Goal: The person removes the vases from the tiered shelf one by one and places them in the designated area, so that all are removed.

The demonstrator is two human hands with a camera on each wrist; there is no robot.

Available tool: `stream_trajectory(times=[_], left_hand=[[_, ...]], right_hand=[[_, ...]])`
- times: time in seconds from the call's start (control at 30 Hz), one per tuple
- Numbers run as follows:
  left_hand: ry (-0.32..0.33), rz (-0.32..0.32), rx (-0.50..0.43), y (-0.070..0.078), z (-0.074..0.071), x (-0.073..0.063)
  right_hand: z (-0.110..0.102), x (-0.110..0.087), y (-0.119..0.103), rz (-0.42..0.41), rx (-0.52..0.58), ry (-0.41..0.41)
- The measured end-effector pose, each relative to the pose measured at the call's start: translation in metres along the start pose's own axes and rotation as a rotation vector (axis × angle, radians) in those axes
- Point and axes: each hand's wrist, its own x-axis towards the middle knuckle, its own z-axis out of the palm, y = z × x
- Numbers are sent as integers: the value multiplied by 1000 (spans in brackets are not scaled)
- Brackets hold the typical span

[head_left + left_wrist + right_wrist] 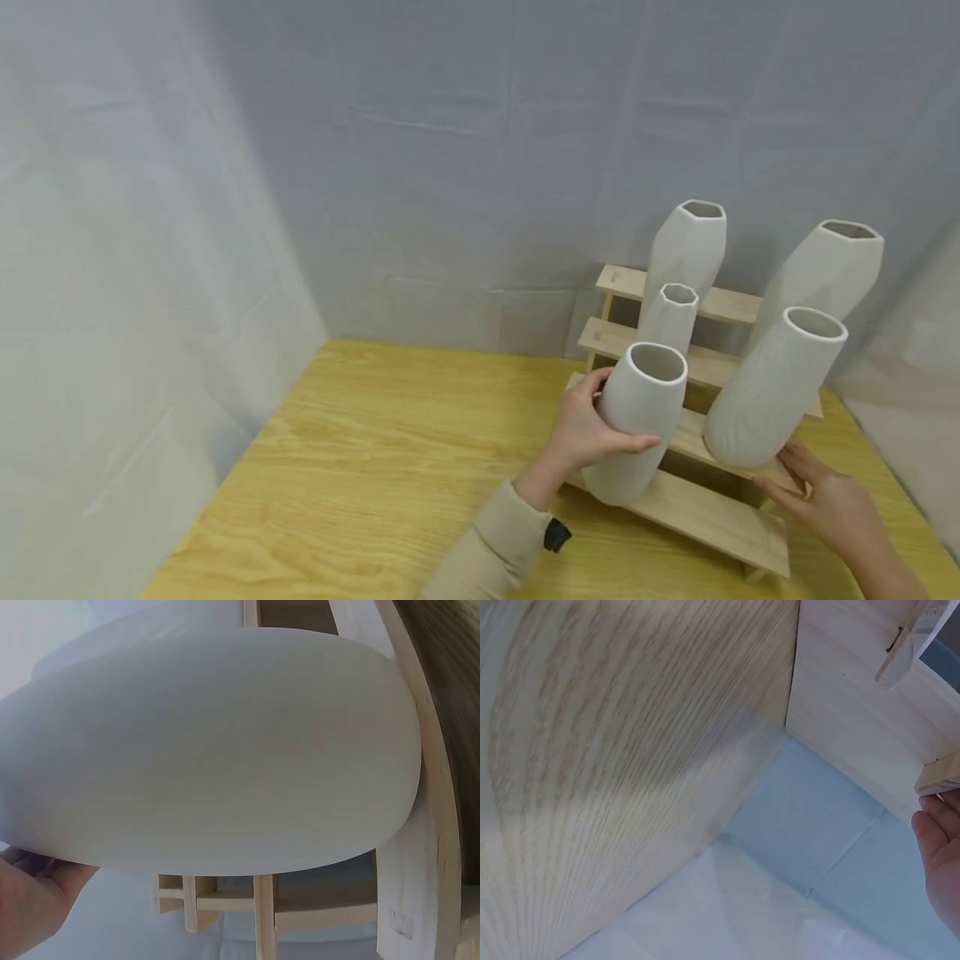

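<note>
My left hand (588, 429) grips a smooth white vase (637, 417) by its side, thumb across the front and fingers behind. The vase leans in the head view, its base at the lowest step of a wooden tiered stand (720, 512). The left wrist view shows its pale body (210, 750) close up against the step's board (412, 900). At the stand's right end my right hand (832, 504) holds the end of the second step, thumb in front and fingertips behind. Right above it stands a textured white vase (772, 392) with a round mouth.
Behind the gripped vase stands a narrow white vase (667, 321) with a scalloped mouth. Higher up are two faceted white vases, one at left (686, 250) and one at right (817, 271). The stand sits on a yellow wood-grain table (390, 442), before pale sheeting (450, 183).
</note>
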Motion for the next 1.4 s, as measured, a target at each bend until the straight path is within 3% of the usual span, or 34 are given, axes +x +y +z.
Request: stream_trajectory(times=[0.43,0.9,1.27,1.4], left_hand=[[55,31,31,-1,-28,-1],[168,55,127,-9,-80,-5],[254,-34,165,-10,-113,-13],[284,-57,175,-19,-122,-15]], right_hand=[[0,0,1,19,-16,-24],[-1,1,2,26,-4,-30],[0,1,2,-4,-16,0],[1,0,2,-4,-19,-1]])
